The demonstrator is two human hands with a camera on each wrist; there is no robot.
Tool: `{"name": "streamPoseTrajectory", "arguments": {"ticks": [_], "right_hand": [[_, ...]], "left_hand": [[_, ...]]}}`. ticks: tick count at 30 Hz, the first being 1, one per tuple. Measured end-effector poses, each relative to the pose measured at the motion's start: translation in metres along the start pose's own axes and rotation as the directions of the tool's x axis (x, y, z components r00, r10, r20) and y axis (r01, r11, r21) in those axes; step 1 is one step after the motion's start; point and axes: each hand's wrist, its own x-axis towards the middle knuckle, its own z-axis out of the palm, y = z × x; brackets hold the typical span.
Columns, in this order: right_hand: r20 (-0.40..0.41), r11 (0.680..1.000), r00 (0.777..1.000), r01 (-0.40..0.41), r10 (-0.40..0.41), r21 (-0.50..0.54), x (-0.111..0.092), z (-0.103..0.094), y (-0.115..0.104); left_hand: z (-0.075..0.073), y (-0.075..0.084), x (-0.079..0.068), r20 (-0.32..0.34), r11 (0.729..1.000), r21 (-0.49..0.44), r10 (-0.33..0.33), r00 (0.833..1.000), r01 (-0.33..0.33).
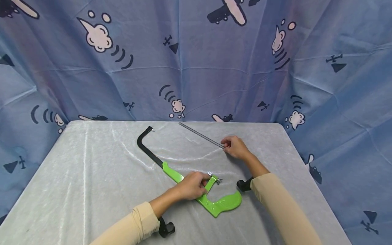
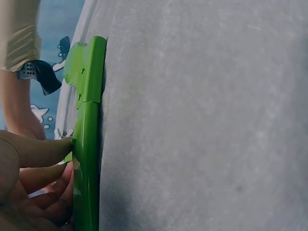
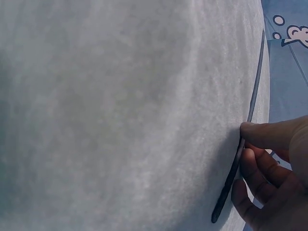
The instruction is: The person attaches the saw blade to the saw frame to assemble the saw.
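Note:
A hacksaw frame [image 1: 173, 174] with a green handle and a black bent front arm lies slantwise on the table, no blade fitted across it. My left hand [image 1: 191, 185] grips the green upright near the handle, just below the wing nut [image 1: 218, 181]. From the left wrist view, thumb and fingertips meet at the green frame [image 2: 87, 139]. Farther back, my right hand [image 1: 235, 147] pinches a thin grey hacksaw blade [image 1: 199, 133] near its right end. In the right wrist view the blade [image 3: 256, 82] runs along the cloth, its near end extending past my fingers.
Pale grey cloth covers the table [image 1: 101, 190], creased in places. A blue patterned curtain [image 1: 196, 54] hangs behind it and along both sides. Black wrist mounts [image 1: 166, 228] show at the cuffs of both tan sleeves.

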Motion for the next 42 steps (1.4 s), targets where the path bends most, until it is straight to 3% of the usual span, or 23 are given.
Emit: {"name": "streamPoseTrajectory", "arguments": {"ticks": [12,24,35,42], "right_hand": [[-0.008,0.999,0.999,0.032,-0.032,0.003,0.001,0.002,-0.001],[0.018,0.999,0.999,0.037,-0.037,0.020,0.001,0.000,0.000],[0.135,0.998,0.990,0.047,-0.051,0.036,-0.002,-0.007,-0.006],[0.266,0.983,0.963,-0.095,0.050,0.158,-0.005,-0.014,-0.015]], "left_hand": [[0.001,0.003,-0.003,-0.008,0.997,0.012,-0.074,0.997,0.074],[0.003,0.005,-0.004,-0.017,0.994,0.084,-0.073,0.997,0.074],[0.003,0.005,-0.005,-0.017,0.994,0.067,-0.082,0.996,0.083],[0.004,0.005,-0.003,-0.011,0.995,0.051,-0.089,0.996,0.090]]}}
